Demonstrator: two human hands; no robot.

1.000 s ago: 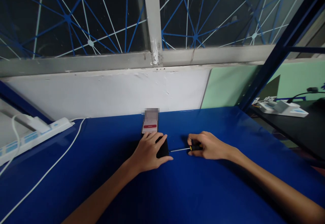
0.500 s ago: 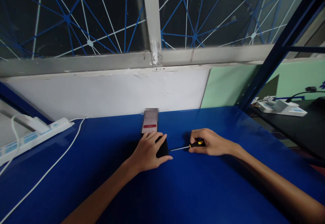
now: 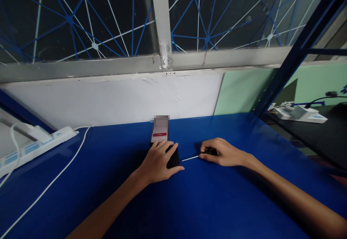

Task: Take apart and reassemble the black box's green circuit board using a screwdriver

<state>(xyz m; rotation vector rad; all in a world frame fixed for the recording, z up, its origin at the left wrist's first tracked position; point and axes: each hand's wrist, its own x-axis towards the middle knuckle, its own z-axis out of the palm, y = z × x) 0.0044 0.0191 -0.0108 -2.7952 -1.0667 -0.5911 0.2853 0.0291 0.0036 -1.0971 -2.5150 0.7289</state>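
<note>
My left hand grips a black box-shaped object from above, its thumb along the near side and its fingers over the top. The hand hides much of that object, so its exact kind cannot be made out. In my right hand is a screwdriver, its dark handle pinched between thumb and fingers. The thin metal shaft points left, and its tip is at the right side of the black object; whether it sits in a screw is too small to tell. Just behind my left hand a phone with a lit screen leans back.
A blue tabletop lies under both hands, against a white wall panel. On the left are a white power strip and its white cable. Another power strip rests on a dark table at right, beyond a blue post.
My right hand has shifted slightly left along the screwdriver, and its fingers now cover the handle's yellow parts. My left hand and the black object stay in place.
</note>
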